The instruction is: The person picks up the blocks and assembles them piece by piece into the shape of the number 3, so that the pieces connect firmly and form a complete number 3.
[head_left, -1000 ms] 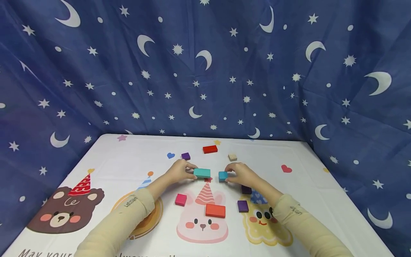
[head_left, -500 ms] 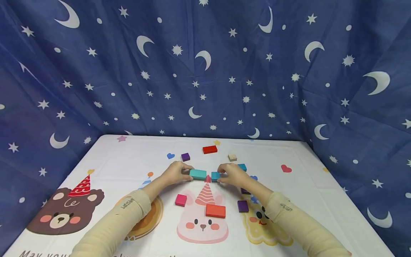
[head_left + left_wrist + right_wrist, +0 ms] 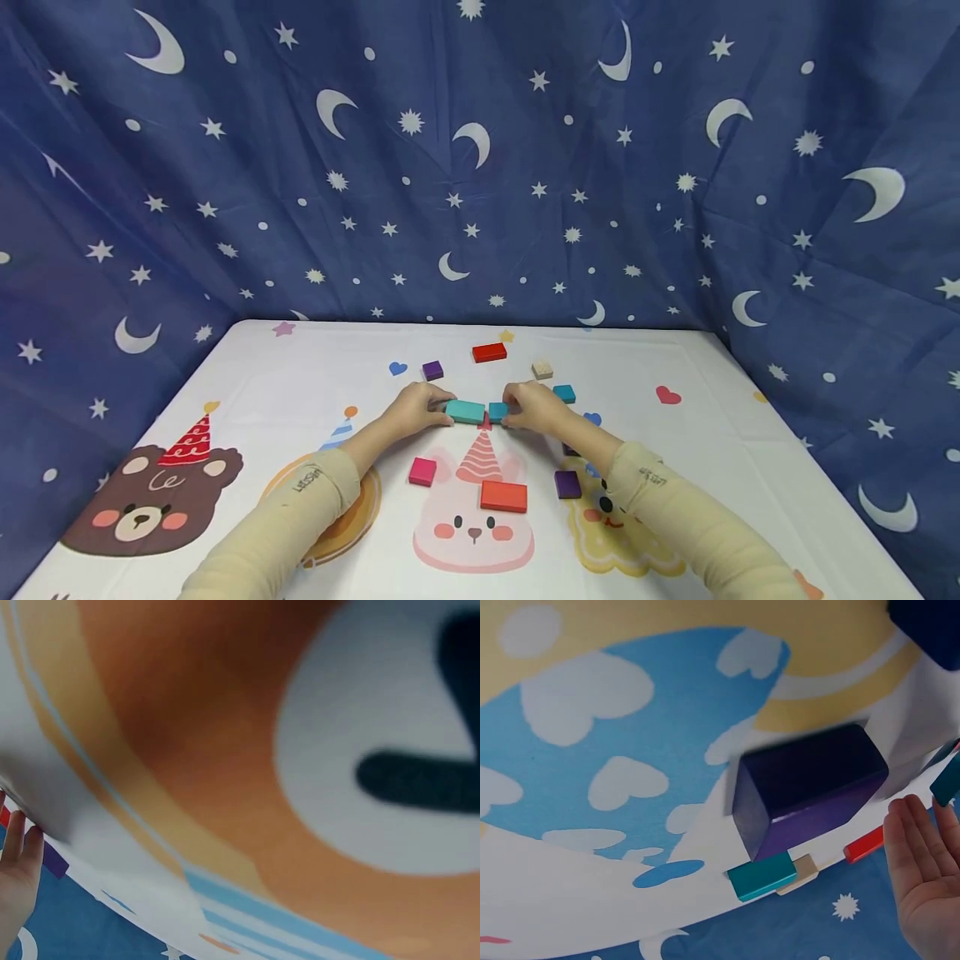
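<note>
My left hand (image 3: 417, 409) grips the left end of a turquoise rectangular block (image 3: 466, 412) between thumb and fingers. Just right of it, a smaller blue block (image 3: 498, 412) is pinched by my right hand (image 3: 537, 407). The two blocks lie end to end above the printed rabbit's hat, with a very narrow gap or none; I cannot tell which. In the left wrist view only part of the left hand (image 3: 19, 881) shows at the edge, its block hidden. The right wrist view has the right hand (image 3: 926, 877) at the right, its fingertips at the blue block (image 3: 946, 781).
Behind the hands lie a purple block (image 3: 432, 370), a red block (image 3: 490, 352), a beige block (image 3: 542, 369) and a teal block (image 3: 564, 393). Nearer are a pink block (image 3: 422, 472), an orange-red block (image 3: 504, 496) and a purple block (image 3: 567, 484). A dark purple block (image 3: 810, 796) sits beneath the right forearm.
My right hand has slid left with the blue block, closing up on the turquoise one and uncovering the teal block behind. The left hand shifted slightly left, then a little back right.
</note>
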`<state>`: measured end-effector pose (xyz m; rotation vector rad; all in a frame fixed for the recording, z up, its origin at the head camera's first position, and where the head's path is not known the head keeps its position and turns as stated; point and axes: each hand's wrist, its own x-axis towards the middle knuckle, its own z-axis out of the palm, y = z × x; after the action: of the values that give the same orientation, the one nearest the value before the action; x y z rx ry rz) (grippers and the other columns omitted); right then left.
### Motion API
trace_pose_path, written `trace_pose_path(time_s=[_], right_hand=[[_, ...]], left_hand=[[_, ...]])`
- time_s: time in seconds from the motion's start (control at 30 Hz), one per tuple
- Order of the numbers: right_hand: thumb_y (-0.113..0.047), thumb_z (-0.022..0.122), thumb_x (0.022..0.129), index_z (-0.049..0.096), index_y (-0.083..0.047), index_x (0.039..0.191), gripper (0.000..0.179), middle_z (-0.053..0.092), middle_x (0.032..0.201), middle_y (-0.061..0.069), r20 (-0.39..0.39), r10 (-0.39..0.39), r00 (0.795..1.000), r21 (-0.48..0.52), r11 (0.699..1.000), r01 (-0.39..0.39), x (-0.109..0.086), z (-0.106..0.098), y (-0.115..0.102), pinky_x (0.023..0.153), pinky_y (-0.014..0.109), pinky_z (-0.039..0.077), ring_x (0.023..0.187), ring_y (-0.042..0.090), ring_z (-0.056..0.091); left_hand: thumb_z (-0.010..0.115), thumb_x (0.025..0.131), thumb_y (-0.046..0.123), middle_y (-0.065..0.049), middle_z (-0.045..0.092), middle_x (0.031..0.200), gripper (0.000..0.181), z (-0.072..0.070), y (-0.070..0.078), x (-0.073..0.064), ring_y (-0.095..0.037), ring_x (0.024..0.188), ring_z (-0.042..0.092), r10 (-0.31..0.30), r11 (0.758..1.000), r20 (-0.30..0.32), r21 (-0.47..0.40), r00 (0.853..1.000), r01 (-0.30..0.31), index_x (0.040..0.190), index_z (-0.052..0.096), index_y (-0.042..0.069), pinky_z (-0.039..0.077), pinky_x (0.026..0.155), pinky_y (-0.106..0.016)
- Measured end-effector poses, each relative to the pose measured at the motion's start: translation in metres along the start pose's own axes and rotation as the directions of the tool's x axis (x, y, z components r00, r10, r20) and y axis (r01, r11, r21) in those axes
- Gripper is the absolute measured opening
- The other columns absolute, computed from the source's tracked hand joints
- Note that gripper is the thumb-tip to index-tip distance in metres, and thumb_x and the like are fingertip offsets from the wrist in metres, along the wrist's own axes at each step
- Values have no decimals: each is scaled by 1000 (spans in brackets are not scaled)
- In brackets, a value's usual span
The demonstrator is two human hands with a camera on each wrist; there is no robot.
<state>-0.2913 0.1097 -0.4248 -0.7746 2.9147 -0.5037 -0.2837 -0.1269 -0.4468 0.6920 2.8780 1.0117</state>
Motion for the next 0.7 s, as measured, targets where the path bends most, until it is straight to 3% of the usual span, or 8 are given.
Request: trace_pose_path(time_s=[0.43,0.57,0.7], right_hand=[[-19,78,76,67,-5,96,27,68,90,5,23,9,1000,-16,1000,-8,3,6,0,79,31,52,74,12,51],[-19,78,76,67,-4,96,27,67,85,3,34,-6,999,-36,999,7,3,3,-1,74,29,51,71,12,49],[-19,78,77,68,-4,96,27,66,83,3,48,3,999,-55,998,-1,6,2,-3,73,28,50,71,12,49]], left_hand=[[78,74,14,-11,72,103,32,1,0,-2,-29,106,62,-8,999,-14,43,1000,9,102,71,0,46,98,-44],[79,73,15,-11,71,98,34,3,1,1,-22,91,62,6,997,-16,77,1000,-4,102,71,-1,50,88,-39],[80,72,16,-9,70,94,35,4,2,2,-13,78,53,13,994,-18,107,1000,-10,103,72,0,48,78,-32]])
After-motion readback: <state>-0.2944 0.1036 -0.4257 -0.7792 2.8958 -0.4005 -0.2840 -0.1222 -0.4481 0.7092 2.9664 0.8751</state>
